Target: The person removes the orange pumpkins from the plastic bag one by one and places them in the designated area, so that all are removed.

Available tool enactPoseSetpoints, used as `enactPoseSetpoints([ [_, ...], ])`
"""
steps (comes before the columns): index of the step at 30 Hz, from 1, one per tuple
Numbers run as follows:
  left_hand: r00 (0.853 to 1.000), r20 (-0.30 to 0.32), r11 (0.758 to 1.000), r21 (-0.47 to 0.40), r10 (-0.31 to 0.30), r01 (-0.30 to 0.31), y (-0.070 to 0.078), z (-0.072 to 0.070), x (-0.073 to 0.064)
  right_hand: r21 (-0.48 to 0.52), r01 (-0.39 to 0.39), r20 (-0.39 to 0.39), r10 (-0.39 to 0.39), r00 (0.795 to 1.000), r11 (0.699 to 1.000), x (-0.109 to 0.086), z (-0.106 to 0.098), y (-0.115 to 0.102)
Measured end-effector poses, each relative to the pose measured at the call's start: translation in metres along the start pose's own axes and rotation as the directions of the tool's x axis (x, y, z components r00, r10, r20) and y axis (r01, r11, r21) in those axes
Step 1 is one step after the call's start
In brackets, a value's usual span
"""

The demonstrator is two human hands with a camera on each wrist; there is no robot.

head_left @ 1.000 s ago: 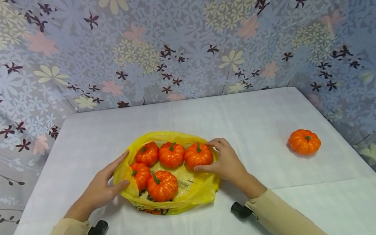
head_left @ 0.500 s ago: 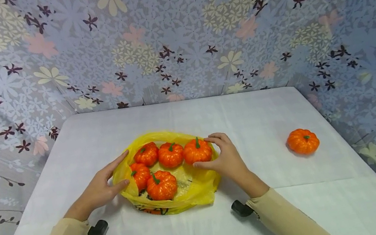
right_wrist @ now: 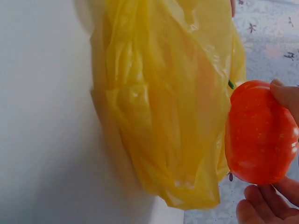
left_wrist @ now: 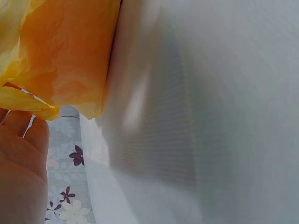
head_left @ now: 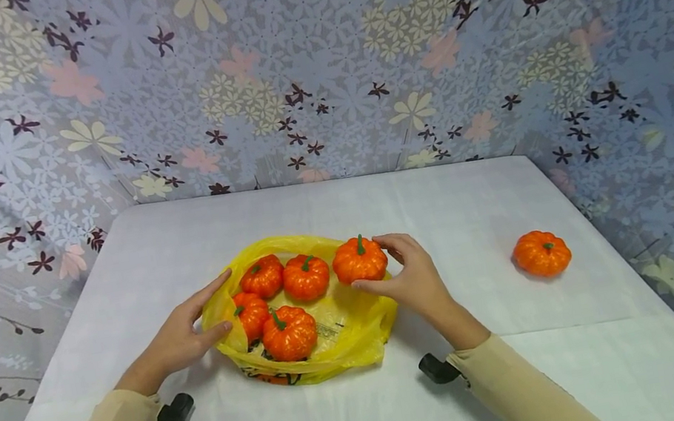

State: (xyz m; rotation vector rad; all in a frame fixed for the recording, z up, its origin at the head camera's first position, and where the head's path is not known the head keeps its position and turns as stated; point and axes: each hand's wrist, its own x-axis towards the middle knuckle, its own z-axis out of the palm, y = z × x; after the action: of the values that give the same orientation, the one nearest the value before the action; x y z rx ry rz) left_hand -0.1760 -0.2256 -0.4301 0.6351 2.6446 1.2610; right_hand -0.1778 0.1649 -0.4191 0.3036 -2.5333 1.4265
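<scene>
A yellow plastic bag lies wide-mouthed on the table, with several small orange pumpkins inside. My right hand holds one pumpkin between thumb and fingers, raised at the bag's right rim. In the right wrist view this held pumpkin is beside the bag's upper edge, apart from the table. My left hand rests against the bag's left side, its fingers extended and thumb spread. Part of that hand shows in the left wrist view, with the fingertips hidden behind the yellow plastic.
Another orange pumpkin sits alone on the right side of the white-covered table. A floral cloth hangs behind the table and at its sides. Black wrist-camera parts show beneath both sleeves.
My right hand has lifted the rightmost pumpkin up from within the bag and slightly to the right. My left hand and the other pumpkins stay where they were.
</scene>
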Motion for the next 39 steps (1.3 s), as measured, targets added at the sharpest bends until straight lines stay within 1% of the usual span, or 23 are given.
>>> enactPoseSetpoints([
  [4,1.0,0.001,1.0,-0.002,0.003,-0.003,0.001,0.0,0.0,0.064,-0.001,-0.008,0.002,1.0,0.998,-0.001,-0.003,0.004],
  [9,1.0,0.001,1.0,-0.006,-0.001,0.001,0.001,0.001,0.0,0.083,-0.002,-0.021,0.004,1.0,0.997,-0.001,-0.009,0.008],
  [17,1.0,-0.001,1.0,-0.005,-0.011,0.011,0.002,0.002,0.001,0.049,-0.024,-0.052,0.027,0.998,0.998,-0.004,-0.026,0.014],
  [25,1.0,0.004,1.0,0.0,-0.018,0.018,0.002,0.001,0.001,0.03,-0.064,-0.085,0.067,0.994,0.997,-0.011,-0.045,0.027],
  [32,1.0,0.003,1.0,-0.005,-0.025,0.025,0.002,0.001,0.0,-0.028,-0.091,-0.104,0.087,0.991,0.995,-0.016,-0.063,0.036],
  [36,1.0,0.001,1.0,-0.012,-0.016,0.016,0.002,0.002,-0.001,-0.067,-0.116,-0.126,0.107,0.986,0.991,-0.018,-0.073,0.042],
  [39,1.0,0.0,1.0,-0.018,-0.01,0.01,0.003,0.002,-0.002,-0.074,-0.139,-0.137,0.128,0.982,0.988,-0.019,-0.078,0.046],
])
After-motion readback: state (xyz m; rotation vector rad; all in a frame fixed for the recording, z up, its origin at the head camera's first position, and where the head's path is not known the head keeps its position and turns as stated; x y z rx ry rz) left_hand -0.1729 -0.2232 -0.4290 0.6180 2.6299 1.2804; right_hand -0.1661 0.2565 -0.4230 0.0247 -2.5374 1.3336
